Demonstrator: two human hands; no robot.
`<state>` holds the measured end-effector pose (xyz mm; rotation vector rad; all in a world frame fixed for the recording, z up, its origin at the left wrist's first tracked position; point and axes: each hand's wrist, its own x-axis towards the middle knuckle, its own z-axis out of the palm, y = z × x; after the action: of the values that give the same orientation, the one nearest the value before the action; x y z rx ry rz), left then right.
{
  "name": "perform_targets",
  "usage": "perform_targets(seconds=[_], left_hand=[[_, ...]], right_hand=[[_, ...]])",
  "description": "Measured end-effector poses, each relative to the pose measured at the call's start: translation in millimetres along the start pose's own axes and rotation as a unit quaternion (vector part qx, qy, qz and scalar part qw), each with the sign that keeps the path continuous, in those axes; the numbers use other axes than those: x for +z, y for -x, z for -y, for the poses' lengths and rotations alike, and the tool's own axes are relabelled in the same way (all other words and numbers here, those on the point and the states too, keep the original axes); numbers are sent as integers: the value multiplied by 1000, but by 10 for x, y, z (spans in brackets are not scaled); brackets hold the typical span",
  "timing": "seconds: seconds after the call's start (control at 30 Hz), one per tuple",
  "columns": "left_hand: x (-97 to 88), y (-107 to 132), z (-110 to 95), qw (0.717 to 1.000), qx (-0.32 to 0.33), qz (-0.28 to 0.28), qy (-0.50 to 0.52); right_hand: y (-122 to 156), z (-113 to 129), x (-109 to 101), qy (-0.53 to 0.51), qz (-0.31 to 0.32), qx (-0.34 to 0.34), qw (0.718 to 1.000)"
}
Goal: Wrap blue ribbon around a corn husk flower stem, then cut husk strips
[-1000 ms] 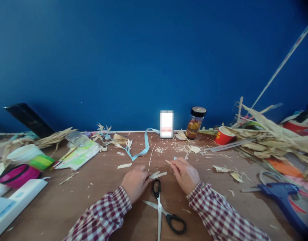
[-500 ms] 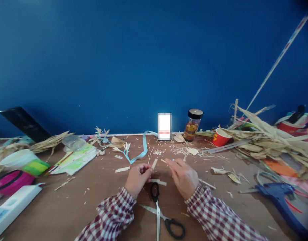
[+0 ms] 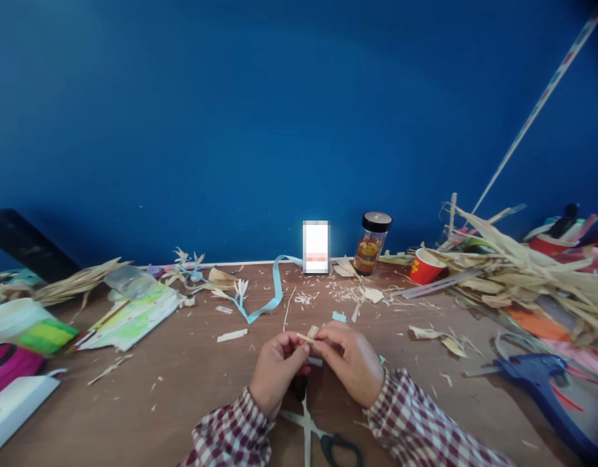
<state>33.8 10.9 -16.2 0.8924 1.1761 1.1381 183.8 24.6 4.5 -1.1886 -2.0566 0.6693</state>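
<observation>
My left hand (image 3: 278, 371) is closed in a pinch on a pale, thin strip (image 3: 306, 338), which looks like dried corn husk. My right hand (image 3: 352, 363) meets it fingertip to fingertip, its thumb and fingers closed on the right part of the pale pieces. A second short pale piece (image 3: 313, 331) stands up between the fingertips; which hand bears it I cannot tell. Below the hands, a pair of scissors (image 3: 307, 425) lies spread on the brown table (image 3: 182, 402), one black handle partly hidden by my left hand.
Light blue ribbon (image 3: 278, 285) with husk flowers lies ahead, among scattered pale scraps (image 3: 306, 298). Behind stand a lidded jar (image 3: 370, 250) and a red paper cup (image 3: 425, 267). Dried husks (image 3: 517, 279) and a blue glue gun (image 3: 537, 376) lie right; a painted sheet (image 3: 143, 318) lies left.
My hands have come together from apart, bringing the pale pieces into contact or nearly so. A light blue scrap beyond my right hand now shows more fully. The view has shifted slightly.
</observation>
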Motion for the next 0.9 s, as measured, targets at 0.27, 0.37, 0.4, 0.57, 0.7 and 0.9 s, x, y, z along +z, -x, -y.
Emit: perform_targets(seconds=[0.27, 0.37, 0.4, 0.57, 0.7, 0.9], left_hand=[[-80, -11, 21, 998, -42, 35, 3], [-103, -33, 57, 999, -31, 35, -12], [-104, -38, 66, 999, -26, 37, -15], [-74, -39, 52, 998, -52, 21, 2], [-66, -32, 15, 995, -82, 38, 37], [-83, -24, 22, 995, -42, 65, -58]], right_hand=[[18, -38, 33, 24, 21, -7, 999], [6, -55, 46, 16, 34, 7, 999], [1, -57, 48, 9, 37, 8, 999], [-2, -47, 60, -33, 21, -25, 999], [12, -40, 64, -42, 20, -41, 998], [36, -23, 77, -1, 9, -36, 999]])
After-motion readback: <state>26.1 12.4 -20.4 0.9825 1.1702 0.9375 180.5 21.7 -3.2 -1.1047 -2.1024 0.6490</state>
